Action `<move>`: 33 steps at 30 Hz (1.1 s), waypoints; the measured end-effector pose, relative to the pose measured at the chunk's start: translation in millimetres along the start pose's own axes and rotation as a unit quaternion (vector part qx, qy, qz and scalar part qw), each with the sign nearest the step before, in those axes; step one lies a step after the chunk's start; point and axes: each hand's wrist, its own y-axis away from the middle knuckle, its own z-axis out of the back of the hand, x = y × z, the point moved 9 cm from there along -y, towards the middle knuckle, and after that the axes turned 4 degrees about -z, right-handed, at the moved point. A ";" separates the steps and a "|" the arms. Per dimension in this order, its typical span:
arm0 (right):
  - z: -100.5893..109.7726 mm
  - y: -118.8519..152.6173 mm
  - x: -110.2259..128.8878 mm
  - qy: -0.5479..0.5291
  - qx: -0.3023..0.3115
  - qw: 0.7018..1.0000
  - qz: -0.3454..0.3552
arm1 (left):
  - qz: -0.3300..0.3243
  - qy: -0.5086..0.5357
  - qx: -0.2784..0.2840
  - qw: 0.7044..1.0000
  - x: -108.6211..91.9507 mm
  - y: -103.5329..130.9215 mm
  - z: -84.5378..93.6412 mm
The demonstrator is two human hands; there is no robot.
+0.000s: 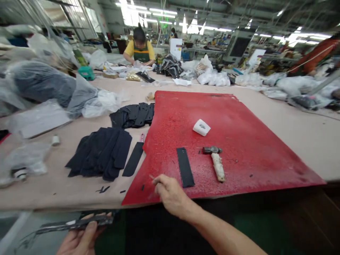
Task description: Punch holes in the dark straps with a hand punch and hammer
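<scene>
My left hand (82, 237) is closed around a dark strip-like bundle (77, 224) below the table's front edge. My right hand (166, 189) hovers over the lower left of the red sheet (186, 117), fingers drawn together; whatever is between them is too blurred to make out. To its right a dark fabric strip (185, 167) lies flat on the sheet. Beyond the strip rests a hammer (217, 164) with a wrapped white handle. Farther back on the sheet is a small white container (201, 127). Another dark strip (133, 159) lies left of the sheet.
Dark fabric pieces (102, 152) are piled on the pink table (53, 193), with a second pile (134, 115) behind. Plastic-wrapped bundles (50, 83) sit at the left. Across the table a person (140, 51) works among bags.
</scene>
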 end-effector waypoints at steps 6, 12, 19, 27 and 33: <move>197.8 3.1 -49.6 0.279 -0.267 0.921 -0.051 | 0.020 0.044 0.103 0.993 -32.9 14.0 -118.2; 306.0 11.0 -104.3 0.375 -0.373 0.834 -0.154 | -0.008 0.047 0.218 0.975 -37.9 32.0 -219.8; 286.8 11.7 -101.7 0.409 -0.379 0.828 -0.057 | -0.037 0.025 0.291 0.956 -34.4 40.4 -291.7; 124.1 1.5 -66.2 0.398 -0.159 0.900 0.084 | -0.115 -0.033 0.351 0.929 -33.7 40.5 -352.0; 96.6 4.3 -75.8 0.431 -0.140 0.888 0.080 | -0.148 -0.060 0.372 0.914 -26.6 32.1 -378.1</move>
